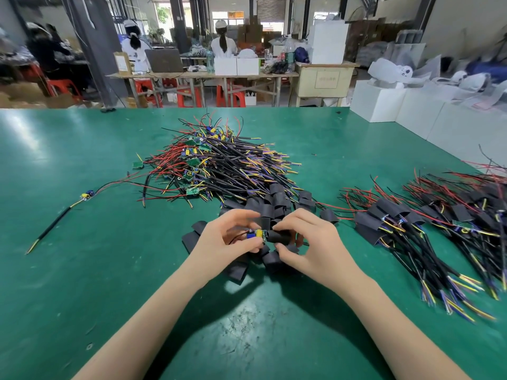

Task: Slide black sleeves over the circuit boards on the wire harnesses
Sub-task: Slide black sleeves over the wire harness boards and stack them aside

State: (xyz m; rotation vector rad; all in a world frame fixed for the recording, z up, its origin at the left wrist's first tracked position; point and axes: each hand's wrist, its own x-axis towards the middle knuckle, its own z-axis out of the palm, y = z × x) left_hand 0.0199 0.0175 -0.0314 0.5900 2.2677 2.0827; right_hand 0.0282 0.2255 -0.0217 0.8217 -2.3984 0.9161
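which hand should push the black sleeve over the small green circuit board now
Right. The right hand already pinches the black tubular sleeve, its open end at the small green circuit board. The left hand grips that board and can probably just brace it.

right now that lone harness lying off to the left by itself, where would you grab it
Take the lone harness by its straight black cable section, coming from above with a pinch across it. It lies flat on the green table, clear of the pile; the small board end carries upright components, better left untouched.

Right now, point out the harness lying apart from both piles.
It is the lone harness at the far left of the green table, stretched out diagonally, its circuit board unsleeved, clear of the central heap.
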